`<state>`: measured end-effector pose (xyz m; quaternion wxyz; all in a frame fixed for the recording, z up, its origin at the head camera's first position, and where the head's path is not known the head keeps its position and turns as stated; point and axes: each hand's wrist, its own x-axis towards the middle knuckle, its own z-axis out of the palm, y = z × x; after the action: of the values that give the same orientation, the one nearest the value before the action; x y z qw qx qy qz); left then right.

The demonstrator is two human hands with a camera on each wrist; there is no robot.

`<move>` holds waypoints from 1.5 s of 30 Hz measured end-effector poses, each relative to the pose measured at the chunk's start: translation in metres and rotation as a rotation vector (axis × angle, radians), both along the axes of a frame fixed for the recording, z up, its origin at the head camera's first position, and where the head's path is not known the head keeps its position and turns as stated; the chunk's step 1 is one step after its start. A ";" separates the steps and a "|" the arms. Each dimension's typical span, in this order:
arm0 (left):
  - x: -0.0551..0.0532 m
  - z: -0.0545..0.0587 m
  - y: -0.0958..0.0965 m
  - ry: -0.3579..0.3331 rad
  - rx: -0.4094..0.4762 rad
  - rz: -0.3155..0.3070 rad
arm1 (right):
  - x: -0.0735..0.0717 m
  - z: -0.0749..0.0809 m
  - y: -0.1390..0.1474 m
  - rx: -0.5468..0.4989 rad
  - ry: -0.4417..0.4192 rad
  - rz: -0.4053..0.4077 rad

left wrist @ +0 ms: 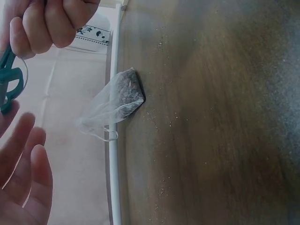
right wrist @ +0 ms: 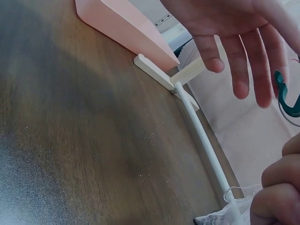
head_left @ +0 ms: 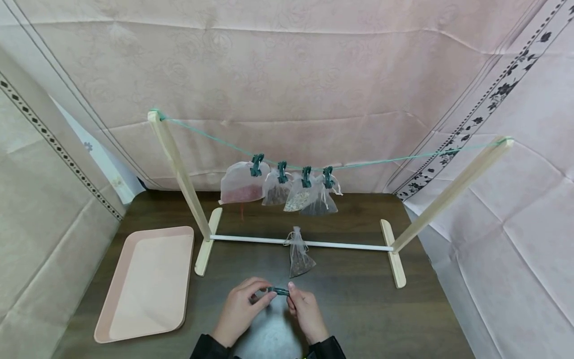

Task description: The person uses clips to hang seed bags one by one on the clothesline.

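Observation:
Low over the near part of the table, both hands hold a dark green clothespin (head_left: 280,291) between them. My left hand (head_left: 242,310) pinches its left end with thumb and index finger, and the other left fingers are spread in the left wrist view. The right end is gripped by my right hand (head_left: 307,312), thumb along it and fingers curled. Just beyond the hands, a small white mesh drawstring bag (head_left: 299,257) with dark contents lies on the table. Its gathered neck rests over the white crossbar (left wrist: 114,164).
Two wooden posts (head_left: 179,169) carry a sagging green line (head_left: 381,162). Several mesh bags (head_left: 242,187) hang from its middle by green clothespins (head_left: 307,177). At the left lies a pink tray (head_left: 112,289). Small crumbs dot the table (left wrist: 211,117).

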<state>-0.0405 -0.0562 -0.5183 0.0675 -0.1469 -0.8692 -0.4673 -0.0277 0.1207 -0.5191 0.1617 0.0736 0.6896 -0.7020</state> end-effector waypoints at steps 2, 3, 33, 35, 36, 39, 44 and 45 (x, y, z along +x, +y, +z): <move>0.000 -0.001 0.000 0.013 -0.002 -0.009 | 0.000 -0.003 0.001 0.006 0.004 -0.015; -0.001 -0.001 0.000 0.017 -0.003 -0.011 | 0.001 -0.004 0.002 0.008 0.006 -0.025; -0.064 -0.027 0.032 -0.052 -0.281 0.073 | 0.034 -0.019 0.059 0.003 -0.113 -0.380; -0.067 -0.027 0.036 -0.027 -0.304 0.071 | 0.037 -0.021 0.063 0.009 -0.104 -0.394; -0.068 -0.026 0.038 -0.019 -0.313 0.071 | 0.038 -0.022 0.065 0.013 -0.099 -0.401; -0.072 -0.026 0.045 -0.003 -0.332 0.060 | 0.041 -0.024 0.068 0.026 -0.088 -0.419; -0.083 -0.027 0.050 0.006 -0.371 0.044 | 0.044 -0.026 0.069 0.042 -0.095 -0.428; -0.086 -0.027 0.050 0.005 -0.374 0.043 | 0.044 -0.026 0.069 0.046 -0.096 -0.433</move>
<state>-0.1264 -0.0061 -0.5458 0.0510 -0.1397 -0.9437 -0.2955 0.0163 0.1894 -0.5448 0.0382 0.2571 0.6649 -0.7003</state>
